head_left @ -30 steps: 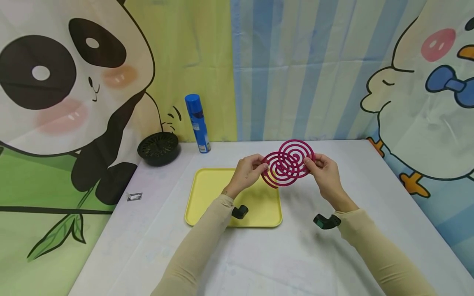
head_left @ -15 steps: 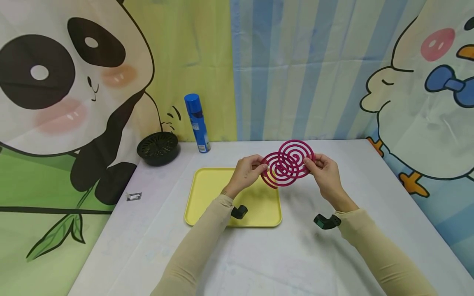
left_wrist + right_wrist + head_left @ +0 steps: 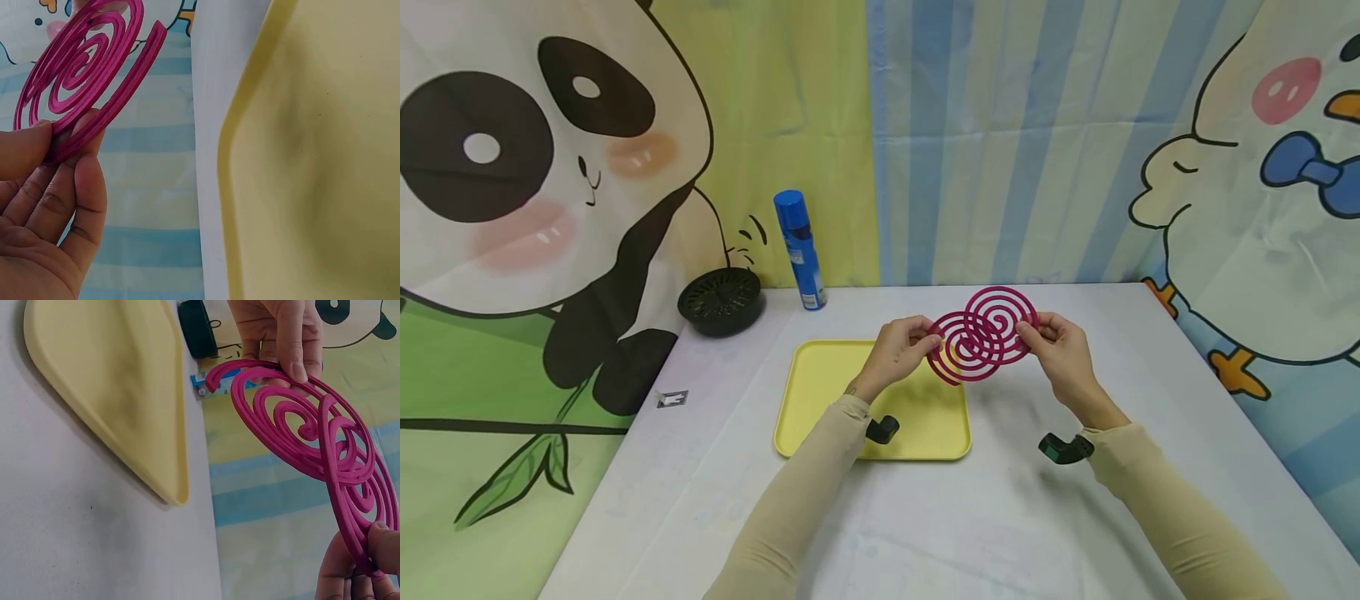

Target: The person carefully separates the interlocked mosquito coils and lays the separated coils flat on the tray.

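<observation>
Two magenta mosquito coils are held up between both hands, interlocked so that their rings overlap in the middle. The thumb and fingers of my left hand [image 3: 897,354] pinch the outer edge of the left coil [image 3: 112,109], whose loose end points away from the fingers in the left wrist view. At the other side, my right hand [image 3: 1063,358] pinches the rim of the right coil [image 3: 337,500] between thumb and fingers. In the head view the pair hangs above the table, partly over the right back corner of the yellow tray [image 3: 917,429].
A black round slotted dish [image 3: 721,304] stands at the back left of the white table [image 3: 925,533]. Next to it is an upright blue spray can [image 3: 802,250]. A small printed label [image 3: 672,399] lies near the left edge. Printed curtains [image 3: 985,150] hang behind.
Both hands keep their hold on the coils. The coils have sunk very slightly in the head view; otherwise little moves.
</observation>
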`<state>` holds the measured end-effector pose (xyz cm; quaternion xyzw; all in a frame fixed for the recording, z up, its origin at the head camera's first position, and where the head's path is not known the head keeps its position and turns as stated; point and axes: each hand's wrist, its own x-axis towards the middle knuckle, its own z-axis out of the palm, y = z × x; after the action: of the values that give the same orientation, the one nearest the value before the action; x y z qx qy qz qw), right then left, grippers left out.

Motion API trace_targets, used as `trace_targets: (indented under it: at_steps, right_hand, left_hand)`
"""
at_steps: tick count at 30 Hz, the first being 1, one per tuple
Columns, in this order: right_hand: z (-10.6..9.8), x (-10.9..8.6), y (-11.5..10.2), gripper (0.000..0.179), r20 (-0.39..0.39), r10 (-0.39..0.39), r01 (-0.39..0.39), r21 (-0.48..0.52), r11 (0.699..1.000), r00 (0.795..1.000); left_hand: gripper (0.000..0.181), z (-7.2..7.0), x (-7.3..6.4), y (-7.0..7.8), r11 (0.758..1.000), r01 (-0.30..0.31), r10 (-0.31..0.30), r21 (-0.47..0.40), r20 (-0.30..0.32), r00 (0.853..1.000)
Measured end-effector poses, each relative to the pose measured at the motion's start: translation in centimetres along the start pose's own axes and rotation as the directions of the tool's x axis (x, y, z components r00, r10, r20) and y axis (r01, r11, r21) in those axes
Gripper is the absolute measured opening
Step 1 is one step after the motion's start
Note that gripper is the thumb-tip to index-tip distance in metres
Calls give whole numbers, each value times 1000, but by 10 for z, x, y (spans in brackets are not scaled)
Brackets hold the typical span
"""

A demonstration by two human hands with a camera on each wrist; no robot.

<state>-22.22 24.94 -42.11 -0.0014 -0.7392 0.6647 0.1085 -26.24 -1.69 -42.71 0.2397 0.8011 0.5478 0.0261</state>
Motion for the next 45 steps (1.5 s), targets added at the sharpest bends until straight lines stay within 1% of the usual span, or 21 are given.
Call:
trace_targets:
  at_steps: [4,12,19,23,28,35,45]
  right_hand:
    - [-1,0,0,33,-2,13,-13,-7,1000,1000]
    - [-5,0,-2,35,-8,20,-20,-16,1000,1000]
    - [-5,0,-2,32,-5,25,-25,-7,1000,1000]
    - [-5,0,-2,32,-6,25,-25,-25,999,1000]
    - [-6,1,-2,35,-1,28,-28,-51,998,1000]
    - [-10,2,-2,40,-8,22,-23,-71,997,1000]
    - [-10,1,-3,42,5,23,-23,-70,997,1000]
  left_hand:
    - [12,-1,0,1,1000,-4,4,2,8,1000]
    - [11,-4,-1,0,1000,5,-5,13,4,1000]
    - [12,-4,-2,0,1000,3,-3,12,5,1000]
    - [12,-4,-2,0,1000,6,-6,10,5,1000]
    - [12,-5,-2,0,1000,9,-9,18,9,1000]
    - [13,-7,-4,-2,998,11,-12,54,9,1000]
    - [13,-8,-4,-4,999,8,-9,47,16,1000]
